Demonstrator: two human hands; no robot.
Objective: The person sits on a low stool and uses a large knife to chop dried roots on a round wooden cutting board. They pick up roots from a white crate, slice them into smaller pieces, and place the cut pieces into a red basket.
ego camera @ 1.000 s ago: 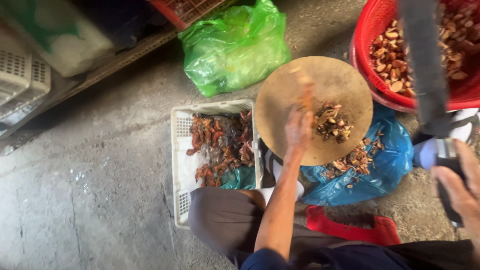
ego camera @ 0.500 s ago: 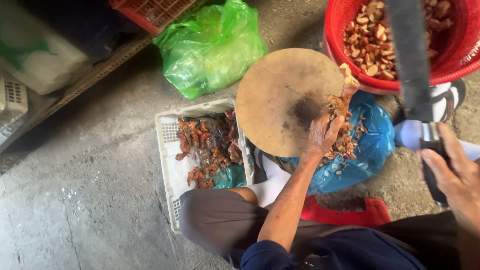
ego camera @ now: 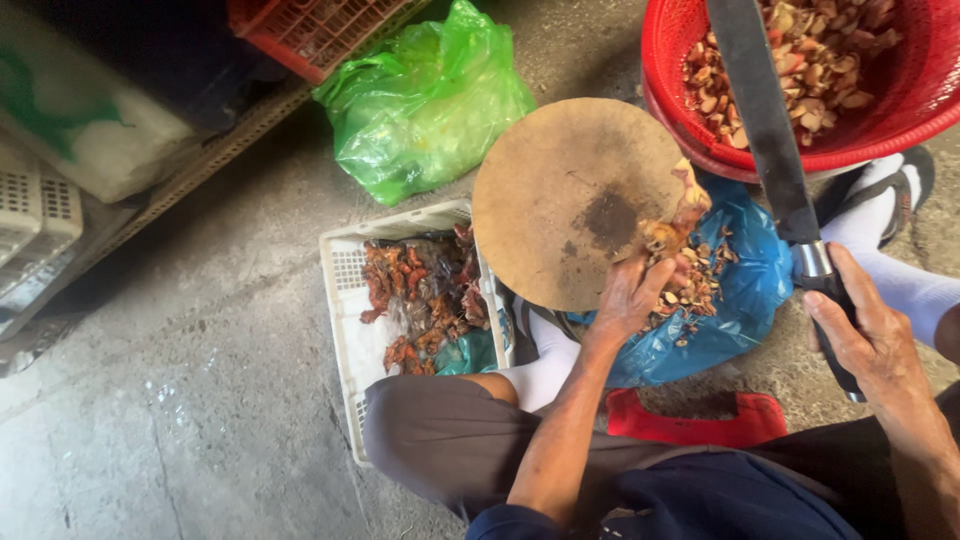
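My left hand [ego camera: 632, 292] rests at the right edge of a round wooden chopping block [ego camera: 575, 200], fingers curled against a heap of brown cut pieces [ego camera: 680, 262] spilling off the block onto a blue plastic bag [ego camera: 745, 270]. My right hand [ego camera: 868, 338] grips the black handle of a long dark-bladed cleaver [ego camera: 765, 115], whose blade points up across a red basket [ego camera: 880, 135] full of tan and brown cut pieces. I sit low on a red stool [ego camera: 695, 420], knees apart.
A white plastic crate [ego camera: 345, 330] with reddish-brown scraps stands left of the block. A green plastic bag [ego camera: 425, 100] lies behind it. A red crate [ego camera: 310, 30] and white containers [ego camera: 40, 210] sit at the upper left. Bare concrete floor [ego camera: 170, 400] spreads at the lower left.
My left hand has swept the cut pieces from the middle of the block to its right edge and off onto the blue bag. The block's top is now bare.
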